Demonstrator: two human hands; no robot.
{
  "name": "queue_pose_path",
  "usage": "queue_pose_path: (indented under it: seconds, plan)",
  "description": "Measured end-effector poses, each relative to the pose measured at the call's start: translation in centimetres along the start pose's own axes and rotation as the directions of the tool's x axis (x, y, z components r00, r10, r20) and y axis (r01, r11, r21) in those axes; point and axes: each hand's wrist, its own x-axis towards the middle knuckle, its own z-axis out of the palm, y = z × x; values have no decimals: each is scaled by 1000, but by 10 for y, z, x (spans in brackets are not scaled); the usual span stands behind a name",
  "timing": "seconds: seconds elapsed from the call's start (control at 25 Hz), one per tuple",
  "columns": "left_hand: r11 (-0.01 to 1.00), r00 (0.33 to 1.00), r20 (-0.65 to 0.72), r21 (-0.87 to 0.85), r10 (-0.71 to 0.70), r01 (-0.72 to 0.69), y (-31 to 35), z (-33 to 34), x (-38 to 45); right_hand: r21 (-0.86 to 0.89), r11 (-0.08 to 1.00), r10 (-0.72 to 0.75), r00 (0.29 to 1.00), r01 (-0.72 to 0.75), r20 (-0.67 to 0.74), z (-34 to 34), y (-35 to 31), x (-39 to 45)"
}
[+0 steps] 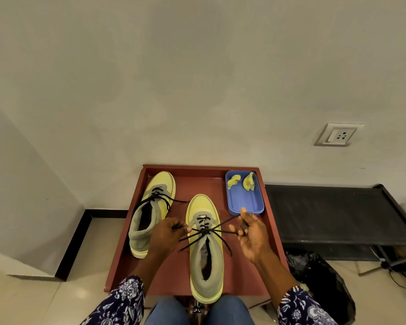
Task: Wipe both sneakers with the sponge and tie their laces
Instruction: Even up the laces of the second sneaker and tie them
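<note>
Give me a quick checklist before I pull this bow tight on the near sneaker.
1. Left hand pinches a lace end: ok.
2. Right hand holds the other lace: ok.
3. Knot centred over the near sneaker: ok.
4. Bow loops both formed: cannot tell.
5. Far sneaker tied: cannot tell; its laces look loose and trail onto the tray.
6. Sponge pieces out of the way in the blue dish: ok.
</note>
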Motion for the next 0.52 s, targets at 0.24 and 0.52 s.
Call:
queue_pose_path:
  seconds: [0.24,0.52]
  plan:
    - [986,999,23,163,32,-35,-2,-2,1,-113,991,-73,996,67,-53,2,-7,0]
    - [951,998,9,303,63,-62,-5,-1,0,-299,940,-178,984,164,-18,-5,-6,3]
